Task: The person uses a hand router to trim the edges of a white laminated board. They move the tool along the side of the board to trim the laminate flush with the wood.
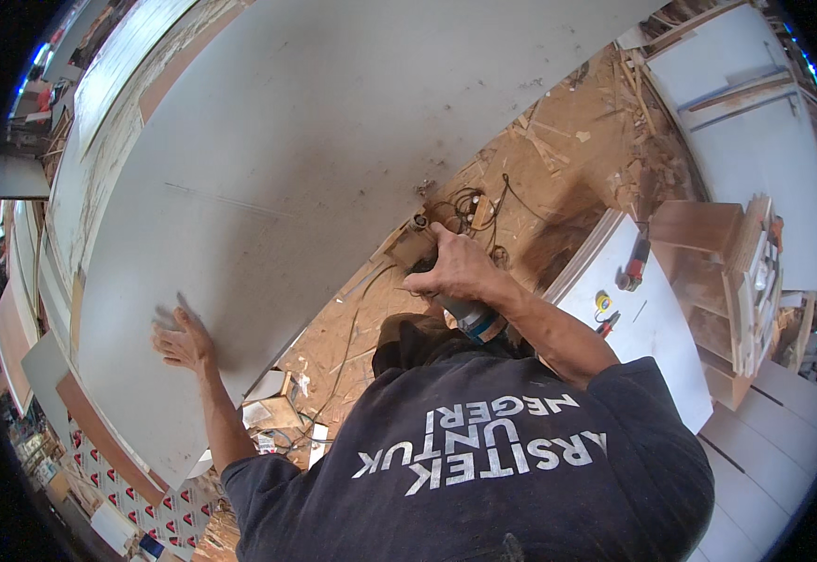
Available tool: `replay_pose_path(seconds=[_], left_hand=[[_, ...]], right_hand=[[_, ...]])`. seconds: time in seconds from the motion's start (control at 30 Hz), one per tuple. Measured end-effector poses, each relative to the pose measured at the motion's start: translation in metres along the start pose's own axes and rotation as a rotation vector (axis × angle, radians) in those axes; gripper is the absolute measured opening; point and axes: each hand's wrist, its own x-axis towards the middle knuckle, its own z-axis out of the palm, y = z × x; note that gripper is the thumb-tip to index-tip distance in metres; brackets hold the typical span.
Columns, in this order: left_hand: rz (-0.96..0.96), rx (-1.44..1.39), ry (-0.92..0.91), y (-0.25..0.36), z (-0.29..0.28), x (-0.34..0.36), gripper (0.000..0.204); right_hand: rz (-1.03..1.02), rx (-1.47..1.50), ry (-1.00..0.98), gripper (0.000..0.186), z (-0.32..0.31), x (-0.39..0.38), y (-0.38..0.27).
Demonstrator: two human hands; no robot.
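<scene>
Power Tool [472, 318] Held to Grey Panel [268, 140]

The tool is gripped in the curled right hand [464, 270] at the panel's edge. The left hand [185, 343], loosely spread and empty, is rested on the surface. Edge trimming appears under way; a steady, level pass seems called for next.

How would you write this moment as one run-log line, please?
left hand: spread over grey panel | right hand: gripping power tool at the panel's edge
</scene>
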Motion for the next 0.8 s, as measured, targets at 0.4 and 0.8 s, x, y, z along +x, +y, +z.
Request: replay_pose_path(seconds=[0.4, 0.8], left_hand=[[0.029, -0.017, -0.072, 0.008, -0.006, -0.001, 0.100], [0.039, -0.025, -0.102, 0.018, -0.003, -0.003, 0.097]], right_hand=[[0.006, -0.028, 0.034, 0.096, 0.040, -0.010, -0.028], [0.004, -0.026, 0.049, 0.100, 0.090, -0.027, -0.063]])
